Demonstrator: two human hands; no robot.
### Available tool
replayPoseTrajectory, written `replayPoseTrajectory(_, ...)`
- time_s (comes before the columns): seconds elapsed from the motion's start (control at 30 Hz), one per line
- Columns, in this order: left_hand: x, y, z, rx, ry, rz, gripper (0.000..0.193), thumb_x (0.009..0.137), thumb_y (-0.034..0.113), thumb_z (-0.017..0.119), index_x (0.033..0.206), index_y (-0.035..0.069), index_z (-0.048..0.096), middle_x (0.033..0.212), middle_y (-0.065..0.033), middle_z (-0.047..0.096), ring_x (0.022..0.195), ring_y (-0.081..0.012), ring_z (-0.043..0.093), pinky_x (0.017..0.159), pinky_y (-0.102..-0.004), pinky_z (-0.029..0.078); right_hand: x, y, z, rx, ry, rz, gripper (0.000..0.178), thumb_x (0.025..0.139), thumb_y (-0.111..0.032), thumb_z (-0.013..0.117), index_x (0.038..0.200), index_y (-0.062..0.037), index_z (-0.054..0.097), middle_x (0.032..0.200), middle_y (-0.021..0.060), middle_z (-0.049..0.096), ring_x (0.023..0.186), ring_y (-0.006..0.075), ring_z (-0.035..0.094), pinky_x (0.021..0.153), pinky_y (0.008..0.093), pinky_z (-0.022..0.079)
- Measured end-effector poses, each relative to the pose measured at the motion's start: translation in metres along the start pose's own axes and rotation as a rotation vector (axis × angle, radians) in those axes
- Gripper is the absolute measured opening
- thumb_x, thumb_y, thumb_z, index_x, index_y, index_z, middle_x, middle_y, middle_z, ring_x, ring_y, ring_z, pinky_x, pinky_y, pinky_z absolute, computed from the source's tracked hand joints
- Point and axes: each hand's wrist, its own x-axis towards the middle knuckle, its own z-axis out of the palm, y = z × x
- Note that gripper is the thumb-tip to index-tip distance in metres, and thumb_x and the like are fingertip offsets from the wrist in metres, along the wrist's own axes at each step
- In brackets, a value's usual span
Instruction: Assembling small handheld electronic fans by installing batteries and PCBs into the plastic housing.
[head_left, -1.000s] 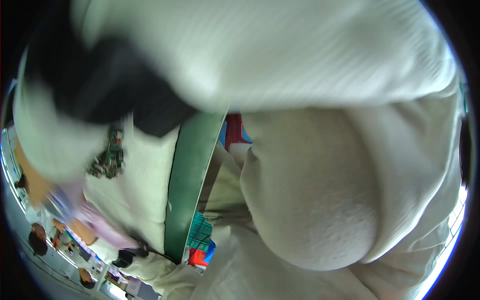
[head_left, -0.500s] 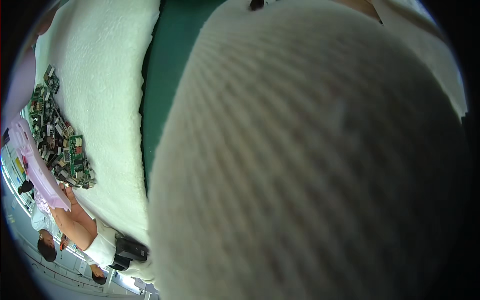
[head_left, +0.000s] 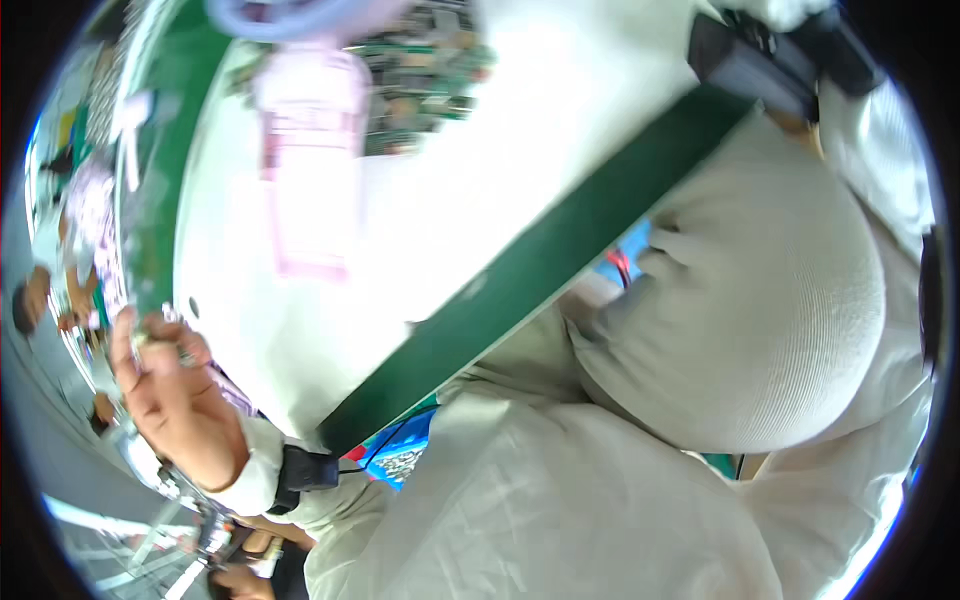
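My left hand [head_left: 180, 400] is raised at the left, beyond the edge of the white padded mat [head_left: 440, 220]. Its fingers are curled together around something small and pale, too blurred to name. A black device is strapped at that wrist. On the mat, well apart from the hand, lies a pile of small green circuit boards [head_left: 425, 85]. Beside the pile is a long pale pink plastic piece [head_left: 312, 170]. At the upper right, a second black strapped device [head_left: 755, 65] marks my right wrist; the fingers there are hidden.
A green table edge [head_left: 540, 275] runs diagonally in front of my light grey clothing [head_left: 740, 310]. A round lavender rim [head_left: 290, 22] stands at the top. Something bright blue [head_left: 405, 445] shows below the table edge. Other people [head_left: 35, 300] are at the far left.
The view has swung and tilted, with my clothing covering less of it. My left hand has left the circuit board pile and is now up with its fingers curled.
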Motion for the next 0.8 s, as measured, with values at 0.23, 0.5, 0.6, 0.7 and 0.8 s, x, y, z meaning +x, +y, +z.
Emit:
replayPoseTrajectory(0.23,-0.109,-0.057,-0.046,-0.042,-0.098,-0.152,0.028,0.088,-0.005,0.067,0.115,-0.001,0.059,0.103,-0.012,0.065,0.088,-0.018,0.063,0.076,-0.0303,0.052,-0.022,-0.074,0.136,0.301,-0.543,-0.071,0.048,0.096,-0.046,0.061,0.084,0.0003,0.068,0.068,0.0088,0.059,0.062,0.0196,0.054,0.055,0.0323,0.042)
replayPoseTrajectory(0.5,-0.101,-0.059,-0.026,-0.188,-0.545,-0.183,0.028,0.086,-0.007,0.071,0.112,-0.001,0.061,0.107,-0.008,0.065,0.097,-0.0137,0.065,0.085,-0.0277,0.052,-0.04,-0.094,0.139,0.055,-0.234,-0.543,0.019,0.088,-0.015,0.072,0.103,-0.0036,0.07,0.079,0.0098,0.066,0.069,0.0225,0.063,0.057,0.0317,0.048)
replayPoseTrajectory(0.6,-0.112,-0.066,-0.032,-0.331,-0.528,-0.274,0.027,0.087,-0.007,0.07,0.112,-0.001,0.061,0.108,-0.0074,0.065,0.099,-0.0144,0.065,0.087,-0.0279,0.052,-0.071,-0.12,0.147,0.04,-0.323,-0.523,0.023,0.084,-0.01,0.073,0.107,-0.0052,0.069,0.08,0.0079,0.066,0.065,0.0221,0.063,0.056,0.0313,0.048)
replayPoseTrajectory(0.7,-0.108,-0.072,-0.027,-0.414,-0.522,-0.289,0.026,0.088,-0.006,0.069,0.112,-0.001,0.062,0.108,-0.0068,0.065,0.101,-0.0145,0.065,0.088,-0.0281,0.052,-0.076,-0.126,0.154,0.04,-0.472,-0.472,0.029,0.082,-0.008,0.074,0.111,-0.0062,0.067,0.081,0.0062,0.066,0.062,0.0214,0.063,0.054,0.0309,0.049)
replayPoseTrajectory(0.8,-0.11,-0.076,-0.021,-0.446,-0.51,-0.286,0.025,0.089,-0.004,0.069,0.112,-0.001,0.062,0.109,-0.0061,0.065,0.101,-0.0142,0.065,0.089,-0.0282,0.052,-0.075,-0.124,0.162,0.147,-0.559,-0.395,0.035,0.082,-0.007,0.074,0.115,-0.0077,0.063,0.079,0.0058,0.067,0.06,0.0218,0.065,0.054,0.0295,0.051)
